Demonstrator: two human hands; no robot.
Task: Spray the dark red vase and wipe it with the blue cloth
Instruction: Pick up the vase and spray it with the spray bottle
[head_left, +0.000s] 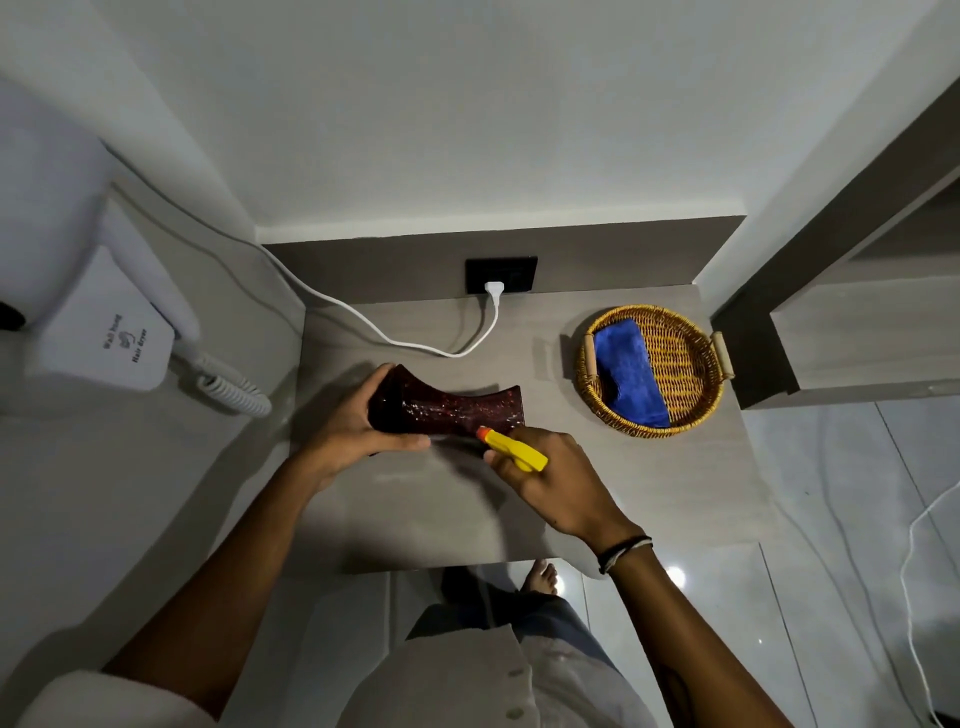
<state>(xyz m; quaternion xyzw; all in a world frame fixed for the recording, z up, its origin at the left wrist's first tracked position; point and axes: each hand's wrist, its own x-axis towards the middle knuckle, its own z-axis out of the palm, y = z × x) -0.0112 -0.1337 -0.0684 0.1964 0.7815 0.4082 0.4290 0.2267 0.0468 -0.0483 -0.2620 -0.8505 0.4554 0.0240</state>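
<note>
On the grey wood-grain tabletop (415, 519): one dark red, waisted glass vase (447, 410), laid on its side and clamped at one end by the left hand (358, 426), apparently to present its flank. The right hand (550, 478) is closed around a yellow, orange-nozzled spray bottle (514, 449), nozzle nearly touching the vase. One folded blue cloth (631, 371) lies in the round wicker basket (691, 410), well apart, unused.

Vase (447, 410): dark red, glossy, flecked with pale speckles. Spray bottle (514, 449), just right of vase: yellow head, orange nozzle tip. Cloth (628, 374), right of vase: solid blue. Basket (691, 364) holding cloth: golden-tan woven wicker. Counter (415, 509) beneath vase: grey-brown wood grain. Cord (395, 340) behind vase: white, into black socket plate (501, 273).
</note>
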